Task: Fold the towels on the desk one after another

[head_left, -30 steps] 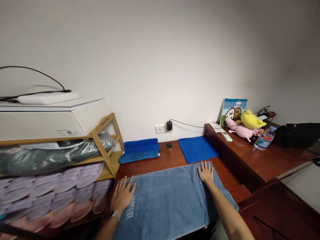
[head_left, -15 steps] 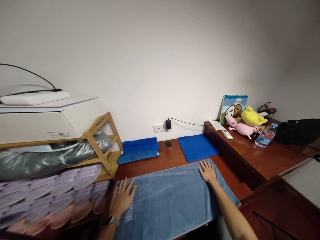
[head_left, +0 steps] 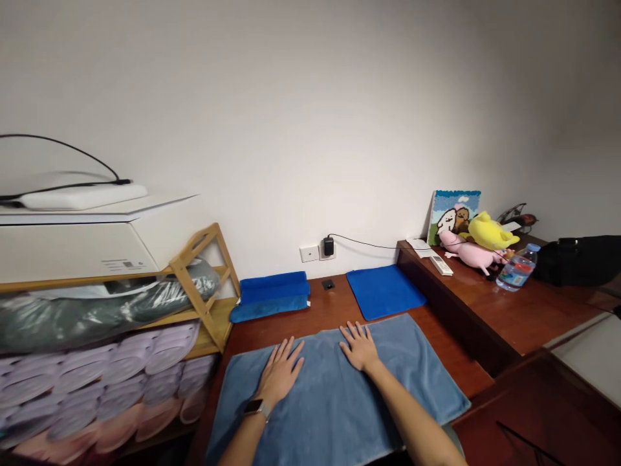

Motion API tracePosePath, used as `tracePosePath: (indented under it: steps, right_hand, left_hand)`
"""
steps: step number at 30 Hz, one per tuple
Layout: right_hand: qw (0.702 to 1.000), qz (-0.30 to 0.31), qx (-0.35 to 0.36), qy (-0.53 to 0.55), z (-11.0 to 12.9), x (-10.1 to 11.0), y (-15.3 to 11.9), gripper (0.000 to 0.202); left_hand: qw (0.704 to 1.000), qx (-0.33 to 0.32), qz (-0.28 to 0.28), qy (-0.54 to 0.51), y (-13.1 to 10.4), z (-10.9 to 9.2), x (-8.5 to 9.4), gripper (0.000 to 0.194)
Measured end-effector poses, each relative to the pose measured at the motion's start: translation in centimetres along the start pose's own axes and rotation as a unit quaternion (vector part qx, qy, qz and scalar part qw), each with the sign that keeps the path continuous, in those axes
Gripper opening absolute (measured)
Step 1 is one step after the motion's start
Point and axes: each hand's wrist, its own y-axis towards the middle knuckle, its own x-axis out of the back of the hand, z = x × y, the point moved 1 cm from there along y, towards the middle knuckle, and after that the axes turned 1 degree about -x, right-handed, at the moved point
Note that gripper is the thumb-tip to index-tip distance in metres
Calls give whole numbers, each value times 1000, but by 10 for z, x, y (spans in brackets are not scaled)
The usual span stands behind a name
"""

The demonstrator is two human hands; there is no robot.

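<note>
A grey-blue towel [head_left: 320, 401] lies spread over the front of the brown wooden desk [head_left: 334, 307], its near edge reaching the desk's front. My left hand [head_left: 280, 370], with a watch on the wrist, rests flat on the towel's left half, fingers stretched out. Right of it, my right hand [head_left: 359, 348] lies flat near the towel's far edge, fingers spread. Neither hand grips the cloth. Behind the towel, a folded bright blue cloth [head_left: 274, 294] sits at the left and a flat blue cloth [head_left: 385, 291] at the right.
At left, a wooden rack [head_left: 213, 323] holds several slippers [head_left: 130, 356] beneath a white box [head_left: 97, 243]. The raised desk section on the right bears plush toys [head_left: 490, 232], a water bottle [head_left: 518, 268] and a remote [head_left: 441, 265]. A charger [head_left: 328, 246] is plugged into the wall.
Both hands have slid inward over the towel, the left one to the right and the right one to the left. The lettering near the towel's left end no longer shows.
</note>
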Motion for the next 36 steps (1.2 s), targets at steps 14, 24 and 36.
tracePosePath:
  steps: [14, 24, 36]
  right_hand:
    - [991, -19, -122, -51, -113, 22, -26, 61]
    - [959, -1, -270, -82, -126, 25, -25, 68]
    - [986, -33, -143, -76, -94, 32, -19, 65]
  left_hand:
    - [991, 122, 6, 56, -35, 86, 9, 69]
    - [988, 147, 26, 41, -28, 78, 18, 70]
    - [989, 140, -32, 25, -51, 111, 4, 72]
